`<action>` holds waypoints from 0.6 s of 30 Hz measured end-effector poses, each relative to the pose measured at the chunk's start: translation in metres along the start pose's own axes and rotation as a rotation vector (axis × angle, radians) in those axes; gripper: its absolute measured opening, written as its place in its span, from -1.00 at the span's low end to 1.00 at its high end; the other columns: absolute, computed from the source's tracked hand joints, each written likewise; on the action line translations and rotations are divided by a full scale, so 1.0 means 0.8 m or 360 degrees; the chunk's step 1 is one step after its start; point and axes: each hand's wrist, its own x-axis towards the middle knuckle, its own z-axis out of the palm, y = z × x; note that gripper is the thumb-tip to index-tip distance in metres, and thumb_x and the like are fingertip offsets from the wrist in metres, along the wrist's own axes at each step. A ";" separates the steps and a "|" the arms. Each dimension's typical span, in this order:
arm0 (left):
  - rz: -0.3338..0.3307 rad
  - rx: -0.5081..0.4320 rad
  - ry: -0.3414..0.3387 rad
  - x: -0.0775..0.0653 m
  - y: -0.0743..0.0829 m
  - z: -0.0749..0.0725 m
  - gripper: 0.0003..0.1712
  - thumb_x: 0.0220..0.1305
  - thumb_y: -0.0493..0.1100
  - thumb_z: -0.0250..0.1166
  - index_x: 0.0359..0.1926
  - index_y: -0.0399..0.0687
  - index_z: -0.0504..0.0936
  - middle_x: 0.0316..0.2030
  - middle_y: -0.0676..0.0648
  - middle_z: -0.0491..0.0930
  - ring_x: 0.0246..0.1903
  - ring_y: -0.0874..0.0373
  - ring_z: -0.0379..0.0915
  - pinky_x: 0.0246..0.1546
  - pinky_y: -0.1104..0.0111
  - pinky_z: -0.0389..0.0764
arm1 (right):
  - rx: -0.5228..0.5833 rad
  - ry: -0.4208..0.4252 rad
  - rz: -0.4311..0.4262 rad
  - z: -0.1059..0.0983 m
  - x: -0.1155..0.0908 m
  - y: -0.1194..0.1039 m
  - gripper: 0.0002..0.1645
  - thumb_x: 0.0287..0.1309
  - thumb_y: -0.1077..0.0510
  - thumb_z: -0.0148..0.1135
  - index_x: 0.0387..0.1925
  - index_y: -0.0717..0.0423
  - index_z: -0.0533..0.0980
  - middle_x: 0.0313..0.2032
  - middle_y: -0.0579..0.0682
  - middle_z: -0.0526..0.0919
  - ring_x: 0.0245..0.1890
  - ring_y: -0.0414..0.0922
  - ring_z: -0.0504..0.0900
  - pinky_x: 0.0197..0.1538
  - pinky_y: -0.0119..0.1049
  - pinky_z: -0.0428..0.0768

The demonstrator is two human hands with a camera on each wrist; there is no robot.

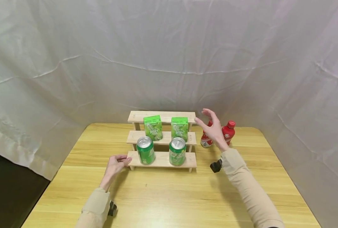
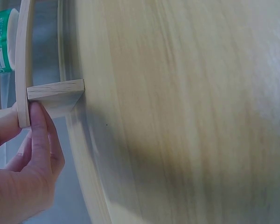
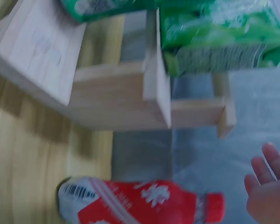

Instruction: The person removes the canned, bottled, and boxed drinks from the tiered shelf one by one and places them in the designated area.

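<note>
A three-tier wooden display rack (image 1: 161,159) stands on the table. My left hand (image 1: 117,164) pinches the left end of its lowest shelf; in the left wrist view the thumb is above the board (image 2: 23,60) and the fingers below. Two green cans (image 1: 146,150) stand on the lowest shelf, and two green drink cartons (image 1: 179,129) on the middle one. My right hand (image 1: 213,129) is in the air by the rack's right end, thumb and fingers spread apart with nothing between them. It partly covers one of two red bottles, the nearer to the rack (image 1: 206,141).
The other red bottle (image 1: 228,133) stands to the right of the first. The top shelf (image 1: 163,116) holds nothing. A pale cloth (image 1: 169,63) hangs behind and on both sides of the wooden table (image 1: 169,196).
</note>
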 end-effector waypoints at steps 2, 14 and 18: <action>0.0008 -0.0004 -0.0006 -0.001 0.000 0.000 -0.53 0.34 -0.34 0.29 0.13 -0.65 0.46 -0.10 -0.47 0.66 -0.41 0.30 0.60 -0.24 0.42 0.77 | 0.0020 -0.0077 -0.0039 0.005 -0.001 -0.008 -0.29 0.31 0.08 0.32 0.40 0.15 0.30 0.35 0.22 0.44 0.44 0.12 0.32 0.55 0.14 0.23; -0.0019 -0.0006 -0.0007 -0.001 0.001 0.000 -0.55 0.35 -0.35 0.27 0.14 -0.62 0.47 -0.04 -0.49 0.63 -0.39 0.29 0.63 -0.17 0.36 0.79 | -0.0005 -0.0370 -0.0056 0.039 -0.008 -0.035 -0.35 0.37 0.12 0.25 0.40 0.22 0.32 0.31 0.28 0.49 0.36 0.19 0.43 0.48 0.11 0.38; -0.0019 0.0001 -0.0005 -0.002 0.000 0.000 -0.55 0.36 -0.35 0.27 0.15 -0.62 0.47 -0.02 -0.51 0.62 -0.38 0.29 0.63 -0.15 0.35 0.79 | 0.0033 -0.0415 0.0020 0.047 -0.010 -0.036 -0.33 0.39 0.08 0.23 0.42 0.23 0.29 0.30 0.29 0.50 0.34 0.20 0.46 0.45 0.11 0.43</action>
